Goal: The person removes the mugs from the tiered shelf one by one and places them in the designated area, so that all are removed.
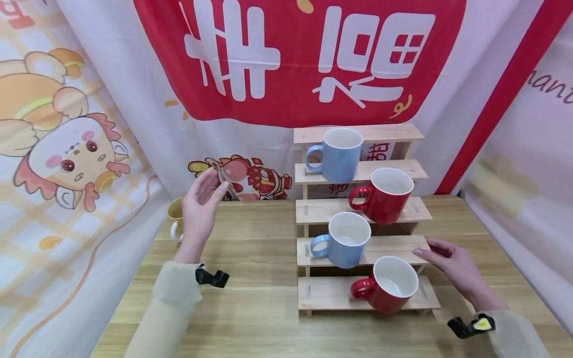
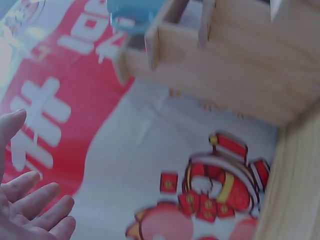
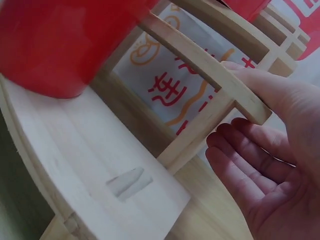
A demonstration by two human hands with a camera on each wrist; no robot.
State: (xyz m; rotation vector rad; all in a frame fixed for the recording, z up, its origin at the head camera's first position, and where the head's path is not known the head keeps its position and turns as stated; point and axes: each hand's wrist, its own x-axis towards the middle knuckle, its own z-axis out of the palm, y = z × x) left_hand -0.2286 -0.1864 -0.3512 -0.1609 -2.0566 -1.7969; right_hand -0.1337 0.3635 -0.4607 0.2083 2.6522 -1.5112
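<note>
A: What is my right grip doing?

B: You're holding the right end of a tread on the tiered wooden stand, the second tread from the bottom. Your thumb is lying over the plank while your fingers are curling beneath it.

A: And my left grip?

B: You're holding it wide, fingers extended and thumb spread, in the air to the left of the stand and well apart from it. In the head view a yellow mug with a white handle is showing just beside that wrist, partly hidden.

A: Where is the stand sitting, and what is it carrying?

B: It's standing upright on the wood-grain surface, before a white cloth backdrop with a red panel. Going up from the bottom tread, you're seeing a lower red mug, a lower blue mug, an upper red mug and an upper blue mug, one per tread. All four are sitting upright, their handles pointing left.
</note>
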